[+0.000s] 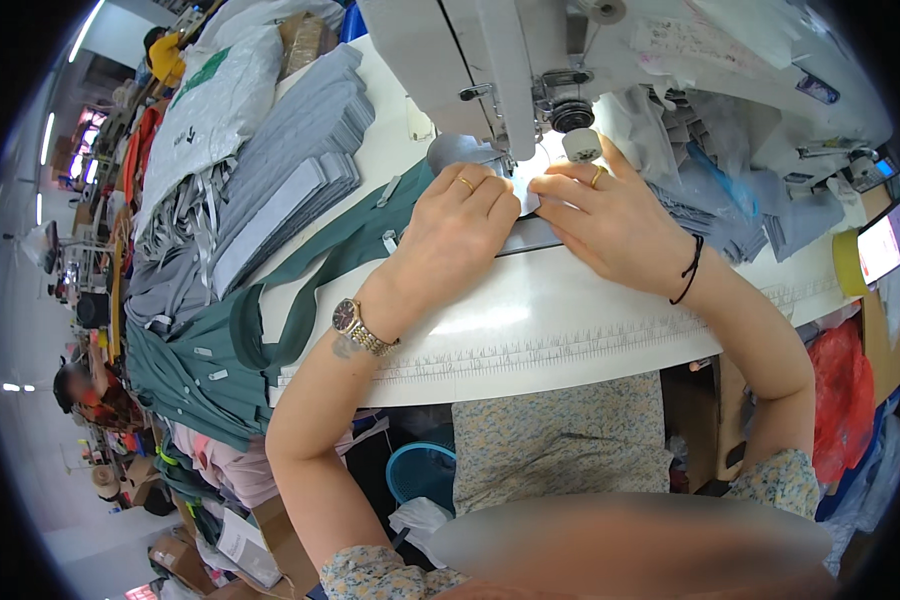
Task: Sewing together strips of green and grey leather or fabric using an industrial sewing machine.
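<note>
Under the needle area of a white sewing machine [505, 70] lies a grey fabric piece [462, 150], lit brightly by the machine lamp. My left hand [457, 225] is closed at its left side, fingers bent and pressed together on the cloth. My right hand [610, 212] grips the cloth's right side with bent fingers, close to the machine's round white knob [582, 146]. The fingertips of both hands nearly meet in front of the needle, and they partly hide the fabric. Left of my left hand runs a dark green fabric strip [355, 225] with small pale clips.
Stacked grey fabric pieces [305, 130] and a white plastic sack [215, 105] cover the table's left. More grey pieces [715, 225] lie at right, beside a yellow tape roll [849, 262] and a lit phone [880, 245]. A blue basket [420, 472] stands below the edge.
</note>
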`<move>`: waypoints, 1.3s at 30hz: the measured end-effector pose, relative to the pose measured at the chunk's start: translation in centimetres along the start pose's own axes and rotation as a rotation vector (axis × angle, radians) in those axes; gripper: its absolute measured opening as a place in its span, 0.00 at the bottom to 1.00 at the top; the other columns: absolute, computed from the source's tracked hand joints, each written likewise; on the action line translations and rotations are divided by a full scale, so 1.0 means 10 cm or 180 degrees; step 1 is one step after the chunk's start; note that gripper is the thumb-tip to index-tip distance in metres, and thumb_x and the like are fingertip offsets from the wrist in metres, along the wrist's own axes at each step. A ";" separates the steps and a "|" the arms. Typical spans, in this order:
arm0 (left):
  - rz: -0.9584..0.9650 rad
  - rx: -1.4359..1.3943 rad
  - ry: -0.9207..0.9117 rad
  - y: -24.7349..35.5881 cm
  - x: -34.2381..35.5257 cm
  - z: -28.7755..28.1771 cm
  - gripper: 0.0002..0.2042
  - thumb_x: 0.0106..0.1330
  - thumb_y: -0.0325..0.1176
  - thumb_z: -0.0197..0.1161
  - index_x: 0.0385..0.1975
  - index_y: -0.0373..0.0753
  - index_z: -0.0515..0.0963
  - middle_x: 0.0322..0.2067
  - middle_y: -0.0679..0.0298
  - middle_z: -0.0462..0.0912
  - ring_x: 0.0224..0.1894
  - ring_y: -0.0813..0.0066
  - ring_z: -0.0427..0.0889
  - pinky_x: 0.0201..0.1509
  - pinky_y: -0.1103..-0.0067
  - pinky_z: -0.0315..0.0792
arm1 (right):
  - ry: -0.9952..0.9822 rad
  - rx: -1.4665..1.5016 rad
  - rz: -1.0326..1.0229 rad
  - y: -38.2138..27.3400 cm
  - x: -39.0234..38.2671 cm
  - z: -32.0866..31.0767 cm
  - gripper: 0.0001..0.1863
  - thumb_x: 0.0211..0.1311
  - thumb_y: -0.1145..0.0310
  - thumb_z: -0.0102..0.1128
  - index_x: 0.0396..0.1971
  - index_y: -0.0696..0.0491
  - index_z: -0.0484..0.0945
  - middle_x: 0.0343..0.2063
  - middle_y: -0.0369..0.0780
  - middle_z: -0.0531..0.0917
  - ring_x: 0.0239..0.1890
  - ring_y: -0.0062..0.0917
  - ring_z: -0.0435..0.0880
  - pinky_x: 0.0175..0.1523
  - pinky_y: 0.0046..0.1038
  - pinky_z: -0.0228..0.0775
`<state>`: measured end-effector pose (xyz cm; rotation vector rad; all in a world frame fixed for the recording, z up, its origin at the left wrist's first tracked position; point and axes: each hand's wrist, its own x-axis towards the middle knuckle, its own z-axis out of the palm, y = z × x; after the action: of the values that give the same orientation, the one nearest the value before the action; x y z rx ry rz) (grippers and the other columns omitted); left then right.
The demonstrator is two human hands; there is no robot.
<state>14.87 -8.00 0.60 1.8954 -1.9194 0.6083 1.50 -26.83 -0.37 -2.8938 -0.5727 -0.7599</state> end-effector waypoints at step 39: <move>-0.0411 0.0486 -0.0203 -0.28 -0.06 0.12 0.14 0.61 0.25 0.58 0.47 0.40 0.82 0.48 0.62 0.85 0.55 0.67 0.82 0.68 0.59 0.67 | -0.0104 -0.0089 0.0169 0.01 0.00 0.05 0.15 0.60 0.69 0.63 0.48 0.53 0.80 0.54 0.36 0.82 0.59 0.30 0.78 0.72 0.48 0.55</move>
<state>17.74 -8.14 -0.57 2.1385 -1.8167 0.6792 1.78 -26.86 -0.77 -2.9393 -0.4901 -0.7207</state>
